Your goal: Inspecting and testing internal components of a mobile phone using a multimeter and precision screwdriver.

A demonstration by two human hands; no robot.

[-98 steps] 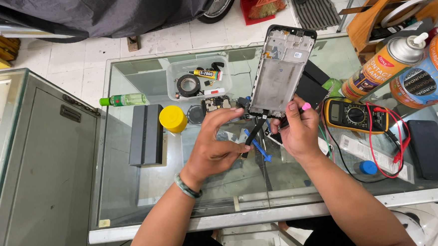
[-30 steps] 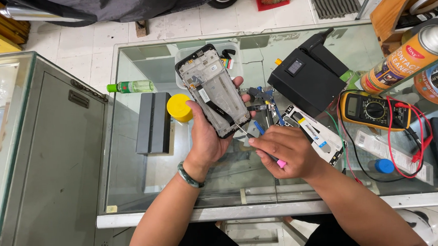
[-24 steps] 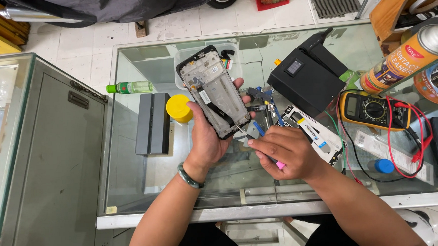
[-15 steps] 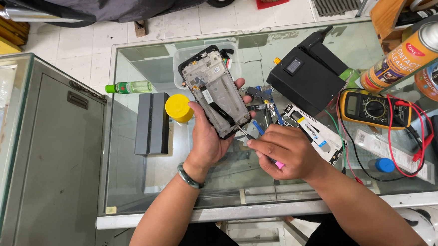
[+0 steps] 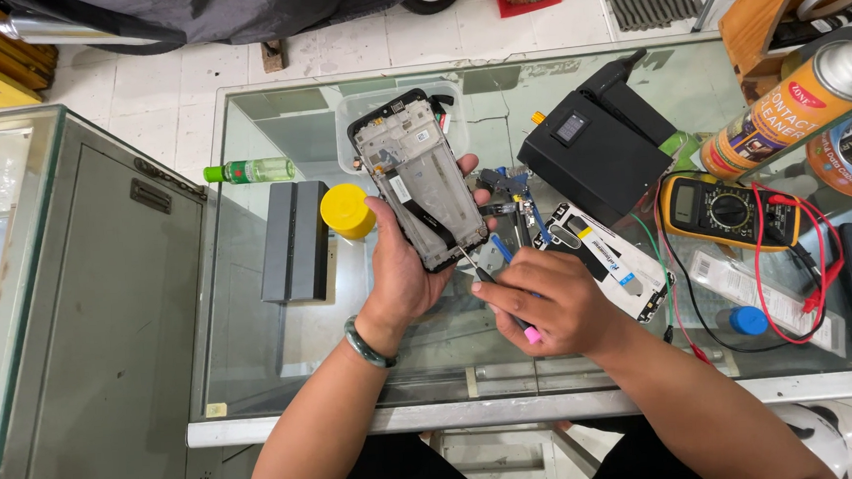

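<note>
While the left hand cradles the opened black smartphone frame with its bare metal midplate and exposed boards, fingers are wrapped round the lower edges and the thumb lies on the right rim; the phone is tilted, raised off the glass, just left of the black boxy power supply unit.

Right hand is closed in a pen grip on a thin screwdriver with a pink end cap, tip at the phone's bottom corner.

Handling, my read:
- Frame looks light and thin, stiff along the edges, probably flexes if twisted.
- Fragile: display side underneath, dark flex ribbon crossing the middle. Grip by the side rails only, keep off the boards.
- Smooth metal and plastic, likely slippery; the palm cradle seems right.
- Driver is slim and hard; a slip could gouge the ribbon.

Around, relative to the power supply:
- Yellow round plastic cap well left, just beside the phone.
- Grey rectangular slab further left.
- Yellow-cased multimeter with red leads right of it.
- White printed tool card just below it.
- Orange spray can to its upper right.
- Glass tabletop is hard and smooth; a drop would hurt.
</note>
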